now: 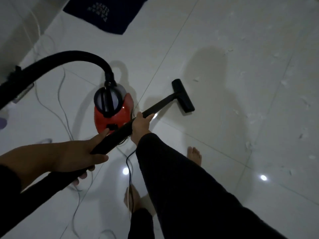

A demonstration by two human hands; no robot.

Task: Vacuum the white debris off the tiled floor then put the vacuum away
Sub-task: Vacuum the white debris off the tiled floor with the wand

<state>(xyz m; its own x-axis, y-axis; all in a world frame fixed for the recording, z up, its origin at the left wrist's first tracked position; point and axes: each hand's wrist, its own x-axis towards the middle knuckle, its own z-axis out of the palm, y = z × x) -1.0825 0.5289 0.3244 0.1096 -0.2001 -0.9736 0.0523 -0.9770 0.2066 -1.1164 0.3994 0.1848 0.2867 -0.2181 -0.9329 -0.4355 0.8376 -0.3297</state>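
A red canister vacuum [112, 116] stands on the white tiled floor [215, 40] at centre left. Its black hose [72, 57] arcs up and over to the left. My left hand [74, 156] grips the lower part of the black wand [120, 131]. My right hand [140, 124] holds the wand further up. The black floor nozzle [183, 96] rests on the tiles ahead of the canister. Several white scraps of debris [250, 118] lie scattered over the tiles to the right of the nozzle.
A dark blue mat [103, 12] lies at the top left beside a white wall [20, 26]. Thin cords [62, 104] loop over the floor left of the canister, and a black cable [128, 169] runs between my bare feet [195, 156].
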